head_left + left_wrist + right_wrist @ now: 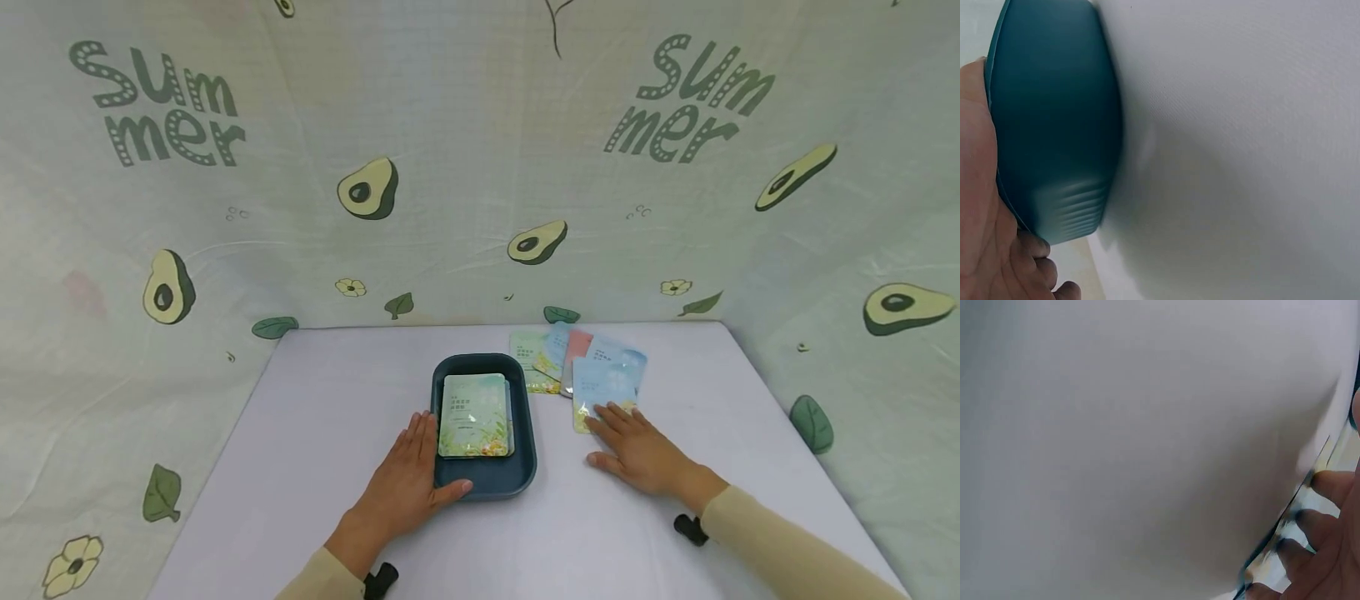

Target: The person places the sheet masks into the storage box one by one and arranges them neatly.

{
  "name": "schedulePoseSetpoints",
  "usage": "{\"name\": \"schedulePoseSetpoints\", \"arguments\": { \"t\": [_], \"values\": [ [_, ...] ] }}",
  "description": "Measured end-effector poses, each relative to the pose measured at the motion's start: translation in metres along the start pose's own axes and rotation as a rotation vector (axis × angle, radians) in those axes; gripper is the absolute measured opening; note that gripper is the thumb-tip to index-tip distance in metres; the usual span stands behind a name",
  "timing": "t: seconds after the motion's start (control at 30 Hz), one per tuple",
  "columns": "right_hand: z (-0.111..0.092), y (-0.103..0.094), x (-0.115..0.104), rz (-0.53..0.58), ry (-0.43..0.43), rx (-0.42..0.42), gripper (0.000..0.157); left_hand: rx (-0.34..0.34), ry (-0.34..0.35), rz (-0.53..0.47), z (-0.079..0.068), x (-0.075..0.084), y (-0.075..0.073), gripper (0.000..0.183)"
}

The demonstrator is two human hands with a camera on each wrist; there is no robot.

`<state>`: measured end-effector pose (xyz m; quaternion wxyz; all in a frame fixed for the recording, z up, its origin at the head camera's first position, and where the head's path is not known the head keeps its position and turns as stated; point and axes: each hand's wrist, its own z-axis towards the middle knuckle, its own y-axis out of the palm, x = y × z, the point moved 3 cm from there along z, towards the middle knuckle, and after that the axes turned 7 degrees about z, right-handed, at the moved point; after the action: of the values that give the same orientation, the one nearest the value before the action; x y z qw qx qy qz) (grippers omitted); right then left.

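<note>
A dark blue tray (487, 488) stands on the table with a green sheet mask packet (474, 417) in it, another packet's edge showing underneath. Along the tray's left side lies my left hand (408, 483), its fingers straight and its thumb at the near rim. The left wrist view shows that hand against the tray's outer wall (1054, 119). My right hand (645, 454) rests its spread fingertips on the near end of a light blue sheet mask packet (603, 382). In the right wrist view the fingers (1316, 528) touch this packet's edge.
Behind the blue packet several more packets overlap: a green one (528, 346), a pink one (576, 346) and blue ones (630, 360). A patterned cloth (450, 108) hangs at the back of the white table (337, 400) and along its sides.
</note>
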<state>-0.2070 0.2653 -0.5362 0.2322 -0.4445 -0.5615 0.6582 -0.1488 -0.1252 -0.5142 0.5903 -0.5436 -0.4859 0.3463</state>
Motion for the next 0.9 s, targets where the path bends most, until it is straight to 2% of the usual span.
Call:
{"name": "schedulePoseSetpoints", "arguments": {
  "t": [0.13, 0.3, 0.43, 0.57, 0.67, 0.77, 0.9],
  "values": [
    [0.001, -0.005, -0.005, 0.003, -0.029, -0.009, 0.071, 0.003, 0.002, 0.000, -0.001, 0.000, -0.001, 0.117],
    [0.022, -0.027, 0.015, 0.021, 0.057, 0.087, 0.067, 0.012, 0.008, 0.001, -0.001, 0.000, -0.002, 0.115],
    [0.043, -0.038, 0.040, -0.015, 0.157, 0.128, 0.081, 0.008, 0.007, -0.006, -0.001, 0.000, -0.002, 0.115],
    [0.058, -0.039, 0.056, -0.027, 0.222, 0.094, 0.104, 0.004, 0.001, -0.006, -0.001, -0.001, -0.001, 0.115],
    [0.064, -0.037, 0.061, -0.002, 0.249, 0.062, 0.115, 0.005, 0.001, 0.001, 0.000, -0.001, 0.000, 0.115],
    [0.066, -0.036, 0.064, 0.038, 0.281, 0.054, 0.116, 0.009, 0.002, 0.000, 0.000, -0.001, 0.001, 0.115],
    [0.066, -0.035, 0.063, 0.093, 0.288, 0.100, 0.111, 0.015, 0.002, -0.007, -0.001, -0.001, 0.001, 0.115]
  ]
}}
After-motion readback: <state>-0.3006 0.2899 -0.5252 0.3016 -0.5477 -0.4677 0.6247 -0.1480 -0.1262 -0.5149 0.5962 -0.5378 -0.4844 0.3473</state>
